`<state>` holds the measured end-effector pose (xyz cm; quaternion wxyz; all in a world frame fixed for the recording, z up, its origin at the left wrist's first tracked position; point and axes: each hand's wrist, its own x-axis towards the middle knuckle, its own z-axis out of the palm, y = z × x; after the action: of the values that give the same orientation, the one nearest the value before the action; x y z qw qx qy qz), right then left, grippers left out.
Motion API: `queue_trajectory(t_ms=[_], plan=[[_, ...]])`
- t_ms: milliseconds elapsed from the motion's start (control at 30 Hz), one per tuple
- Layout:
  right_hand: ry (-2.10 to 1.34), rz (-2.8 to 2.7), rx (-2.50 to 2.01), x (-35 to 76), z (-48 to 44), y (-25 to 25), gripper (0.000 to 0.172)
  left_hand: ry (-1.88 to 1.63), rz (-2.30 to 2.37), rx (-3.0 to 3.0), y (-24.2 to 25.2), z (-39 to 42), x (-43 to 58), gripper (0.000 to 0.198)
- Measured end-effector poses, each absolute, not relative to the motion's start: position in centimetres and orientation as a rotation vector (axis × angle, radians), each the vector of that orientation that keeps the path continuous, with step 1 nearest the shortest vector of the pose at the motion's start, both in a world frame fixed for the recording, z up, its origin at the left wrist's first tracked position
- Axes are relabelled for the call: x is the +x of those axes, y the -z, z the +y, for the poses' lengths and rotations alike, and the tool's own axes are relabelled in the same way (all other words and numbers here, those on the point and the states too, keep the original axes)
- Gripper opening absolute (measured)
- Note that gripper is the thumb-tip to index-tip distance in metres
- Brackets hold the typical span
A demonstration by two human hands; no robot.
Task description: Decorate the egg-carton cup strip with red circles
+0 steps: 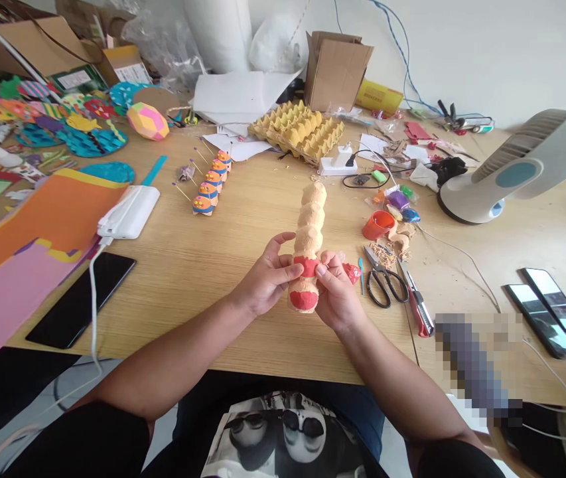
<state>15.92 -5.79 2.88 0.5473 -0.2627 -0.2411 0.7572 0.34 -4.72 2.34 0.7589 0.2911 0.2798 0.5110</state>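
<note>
Between my two hands is a strip of egg carton [309, 222], pale yellow-cream with a row of rounded bumps and red clay pressed on the two nearest me. My left hand [273, 275] grips its left side, thumb on the red patch. My right hand [336, 285] pinches the right edge of that same red clay. A packet of red clay [351, 272] lies just behind my right fingers. Farther left on the table stands a finished-looking caterpillar [212, 182] in orange and blue, with pin-like feelers.
Scissors [387, 279], a red utility knife [417, 302] and an orange cup [378, 226] lie to the right, before a white fan [506, 166]. Yellow egg trays [297, 129] sit at the back. At left are a power bank [131, 211], a black phone [83, 299] and coloured sheets [58, 212].
</note>
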Motion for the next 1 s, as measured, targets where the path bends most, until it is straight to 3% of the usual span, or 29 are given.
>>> queue_trajectory(t_ms=[567, 1000], plan=[[-1.806, -0.596, -0.605, 16.05, -5.75, -2.84, 0.037, -1.097, 0.574, 0.534, -2.39, -4.74, 0.47, 0.054], [-1.787, -0.622, -0.629, 16.77, -5.42, -2.77, 0.035, -1.078, 0.500, 0.612, -2.78, -4.40, 0.20, 0.057]])
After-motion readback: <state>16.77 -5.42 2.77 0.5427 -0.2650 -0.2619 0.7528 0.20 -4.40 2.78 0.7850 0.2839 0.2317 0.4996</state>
